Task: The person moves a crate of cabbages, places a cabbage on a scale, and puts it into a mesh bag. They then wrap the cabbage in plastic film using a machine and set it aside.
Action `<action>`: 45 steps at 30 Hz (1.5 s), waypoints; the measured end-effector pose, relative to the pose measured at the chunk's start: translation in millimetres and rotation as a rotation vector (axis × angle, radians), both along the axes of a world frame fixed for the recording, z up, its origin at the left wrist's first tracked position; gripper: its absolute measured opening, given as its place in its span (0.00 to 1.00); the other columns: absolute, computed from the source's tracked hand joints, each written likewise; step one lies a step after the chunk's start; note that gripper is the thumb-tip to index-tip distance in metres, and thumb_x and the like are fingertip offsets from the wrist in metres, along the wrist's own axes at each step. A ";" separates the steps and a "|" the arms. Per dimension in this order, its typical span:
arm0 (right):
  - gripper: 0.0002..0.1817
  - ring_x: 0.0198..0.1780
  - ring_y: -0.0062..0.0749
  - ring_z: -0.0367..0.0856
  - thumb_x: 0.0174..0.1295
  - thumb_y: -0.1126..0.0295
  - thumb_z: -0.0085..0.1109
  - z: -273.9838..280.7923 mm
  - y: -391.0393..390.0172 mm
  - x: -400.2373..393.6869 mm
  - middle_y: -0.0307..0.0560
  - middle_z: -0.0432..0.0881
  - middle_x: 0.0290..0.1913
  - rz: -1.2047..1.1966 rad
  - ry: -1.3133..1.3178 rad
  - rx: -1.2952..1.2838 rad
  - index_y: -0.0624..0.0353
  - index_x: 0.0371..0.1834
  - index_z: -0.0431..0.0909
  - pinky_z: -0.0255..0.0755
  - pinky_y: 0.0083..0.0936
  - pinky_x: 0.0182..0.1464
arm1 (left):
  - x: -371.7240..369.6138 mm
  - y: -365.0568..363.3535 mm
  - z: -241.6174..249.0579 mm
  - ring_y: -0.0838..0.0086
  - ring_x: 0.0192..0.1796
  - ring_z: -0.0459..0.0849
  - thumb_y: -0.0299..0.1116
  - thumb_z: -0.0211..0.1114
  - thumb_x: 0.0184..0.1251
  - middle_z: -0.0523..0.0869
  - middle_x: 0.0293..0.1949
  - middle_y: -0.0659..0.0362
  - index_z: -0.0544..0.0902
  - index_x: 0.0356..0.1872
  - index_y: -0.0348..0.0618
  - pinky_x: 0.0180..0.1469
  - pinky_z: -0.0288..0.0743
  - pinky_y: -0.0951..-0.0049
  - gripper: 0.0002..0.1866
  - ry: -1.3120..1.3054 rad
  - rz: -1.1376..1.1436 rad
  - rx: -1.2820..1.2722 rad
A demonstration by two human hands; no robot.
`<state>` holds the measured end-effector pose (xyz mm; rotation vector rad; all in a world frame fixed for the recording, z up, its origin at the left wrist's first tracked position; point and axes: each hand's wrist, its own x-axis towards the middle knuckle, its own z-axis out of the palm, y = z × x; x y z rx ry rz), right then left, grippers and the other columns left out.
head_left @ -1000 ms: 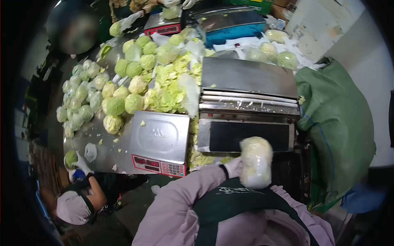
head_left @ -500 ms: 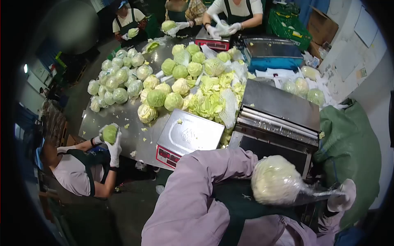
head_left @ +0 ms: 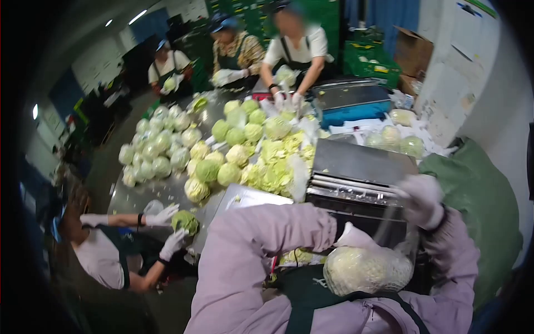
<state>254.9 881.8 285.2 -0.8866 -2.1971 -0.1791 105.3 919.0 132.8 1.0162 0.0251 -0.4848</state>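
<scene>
A pale cabbage (head_left: 368, 270) in clear plastic film is close to my body. My left hand (head_left: 356, 237), in a white glove, grips it from its far side; most of those fingers are hidden. Above and to the right, my right hand (head_left: 421, 201) is gloved too, slightly blurred, and closed on a stretched strip of clear plastic film (head_left: 387, 225) running down to the cabbage. Just beyond both hands stands the film wrapping machine (head_left: 364, 161), with its metal cover and rollers.
A metal scale (head_left: 250, 196) is partly behind my left sleeve. Cabbages (head_left: 228, 173), wrapped cabbages (head_left: 161, 166) and loose leaves (head_left: 275, 171) cover much of the metal table (head_left: 133, 196). A co-worker (head_left: 103, 245) handles a cabbage at left; several people stand opposite. A green sack (head_left: 473, 195) is at right.
My right hand has moved up and left toward the machine with the film. The cabbage has come lower and nearer my body, and my left hand now shows. The view has shifted.
</scene>
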 end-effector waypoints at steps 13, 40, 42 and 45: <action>0.20 0.31 0.41 0.78 0.68 0.55 0.46 -219.2 -2.8 -25.3 0.55 0.79 0.29 0.186 0.241 -1.192 0.62 0.33 0.77 0.70 0.34 0.38 | -54.4 3.5 -14.6 0.71 0.43 0.85 0.31 0.54 0.70 0.84 0.48 0.56 0.75 0.55 0.36 0.46 0.80 0.72 0.16 0.722 0.467 -0.083; 0.32 0.53 0.40 0.77 0.64 0.40 0.46 -163.1 156.6 195.4 0.48 0.77 0.55 0.562 1.866 -1.257 0.54 0.60 0.71 0.70 0.38 0.57 | -67.2 -27.2 -21.5 0.71 0.48 0.78 0.37 0.54 0.69 0.81 0.45 0.57 0.75 0.53 0.37 0.52 0.72 0.71 0.17 0.445 1.638 0.003; 0.39 0.58 0.38 0.74 0.60 0.34 0.45 -183.5 212.9 223.9 0.45 0.71 0.62 0.501 1.942 -1.114 0.53 0.64 0.64 0.69 0.42 0.60 | -63.1 -35.7 -24.5 0.69 0.53 0.78 0.37 0.53 0.71 0.79 0.51 0.54 0.73 0.56 0.36 0.56 0.71 0.69 0.18 0.429 1.630 0.081; 0.36 0.57 0.37 0.75 0.61 0.40 0.52 -223.3 294.0 260.6 0.46 0.74 0.60 0.557 1.925 -1.066 0.52 0.65 0.64 0.69 0.40 0.60 | -57.4 -46.3 -21.0 0.68 0.57 0.76 0.38 0.52 0.72 0.79 0.53 0.54 0.72 0.57 0.36 0.58 0.70 0.68 0.19 0.500 1.617 0.123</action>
